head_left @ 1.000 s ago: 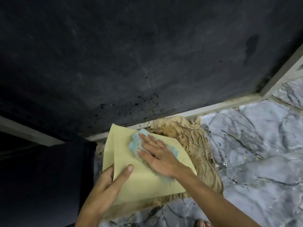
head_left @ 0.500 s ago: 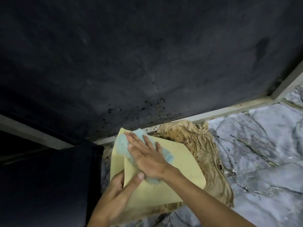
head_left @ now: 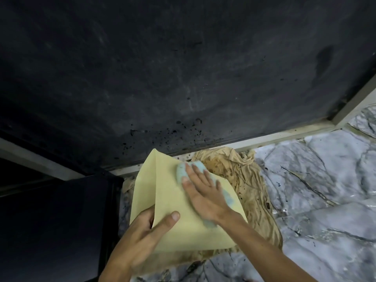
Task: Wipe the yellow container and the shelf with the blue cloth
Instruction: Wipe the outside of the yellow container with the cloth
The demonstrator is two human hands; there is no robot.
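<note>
The yellow container (head_left: 162, 192) is tilted over a stained tan rag on the marble floor, with two flat pale faces and one edge toward me. My left hand (head_left: 142, 237) grips its near left edge, thumb on the right face and fingers behind the left face. My right hand (head_left: 203, 192) lies flat on the right face and presses the blue cloth (head_left: 182, 170) against it. Most of the cloth is hidden under the palm; a bit shows at the fingertips and by the wrist.
A dark, speckled shelf surface (head_left: 183, 78) with a pale front rim (head_left: 264, 137) fills the upper view. A crumpled brown-stained tan rag (head_left: 244, 180) lies under the container. Grey veined marble floor (head_left: 315, 190) extends right. A black object (head_left: 61, 220) stands at the left.
My right hand slid the blue cloth up toward the container's top corner, then back right and down across the face. My left hand kept its grip on the container.
</note>
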